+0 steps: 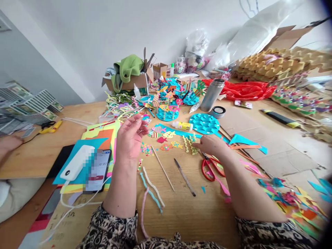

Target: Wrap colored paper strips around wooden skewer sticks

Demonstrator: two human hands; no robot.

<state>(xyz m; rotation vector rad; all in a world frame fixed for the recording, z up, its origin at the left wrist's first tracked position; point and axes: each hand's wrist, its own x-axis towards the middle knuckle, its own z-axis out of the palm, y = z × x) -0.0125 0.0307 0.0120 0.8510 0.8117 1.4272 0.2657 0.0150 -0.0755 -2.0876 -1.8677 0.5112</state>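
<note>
My left hand (131,136) is raised over the table, palm turned inward, with its fingers loosely bent and apart; I see nothing in it. At the right, my right hand (213,144) reaches down with its fingers together at the end of a curly yellow-green strip (193,147), one of several lying side by side. Just below that hand lie red-handled scissors (209,169). Between my hands are several patterned paper fish, including a yellow fish (176,145) and a red fish (162,139). A glue bottle (182,126) lies behind them, by a blue scalloped disc (204,123).
A wooden stick (163,168), a pen (184,177) and fuzzy pipe cleaners (150,192) lie in front. A phone (98,171) and white power bank (77,162) rest on coloured sheets. A metal flask (212,95) stands behind. Another person's hand (10,145) is at far left.
</note>
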